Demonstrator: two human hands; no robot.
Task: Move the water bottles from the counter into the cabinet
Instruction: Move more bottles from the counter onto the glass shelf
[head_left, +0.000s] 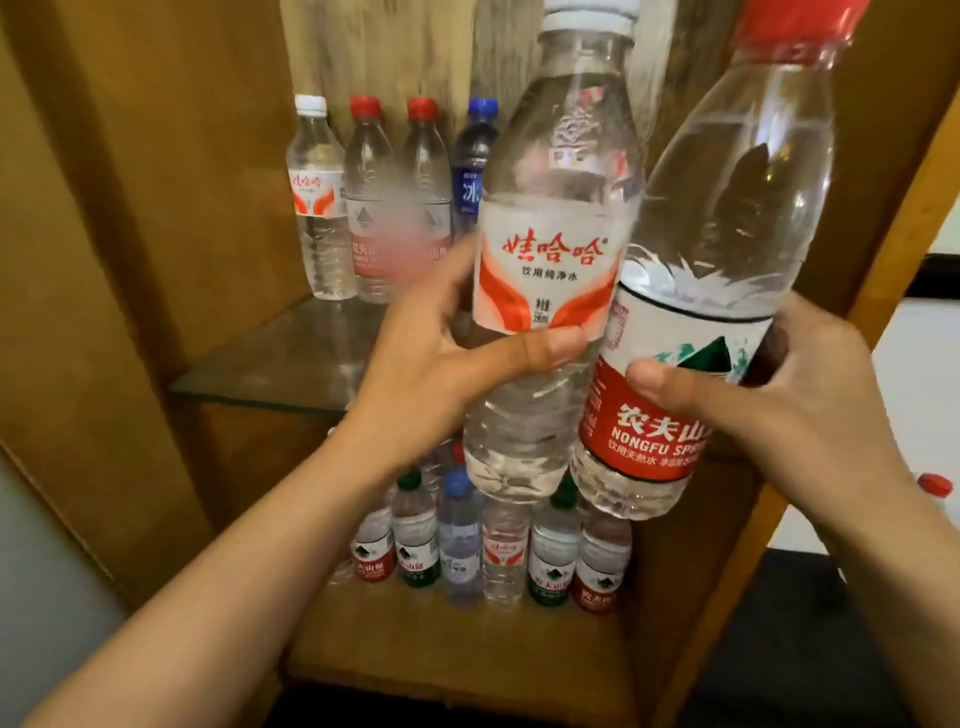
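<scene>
My left hand (436, 358) grips a clear white-capped bottle (550, 218) with an orange and white label. My right hand (779, 410) grips a red-capped bottle (727, 249) with a red, white and green label. Both bottles are held upright, side by side and touching, in front of the open wooden cabinet (130, 234). On its glass shelf (270, 358) several bottles (369, 208) stand in a row at the back left. Several smaller bottles (498, 551) crowd the bottom shelf, partly hidden behind the held bottles.
The cabinet's right side panel (893, 260) slants close beside my right hand. A white counter surface (914, 395) lies to the right, with a red bottle cap (935, 486) showing at its edge. The front of the glass shelf is bare.
</scene>
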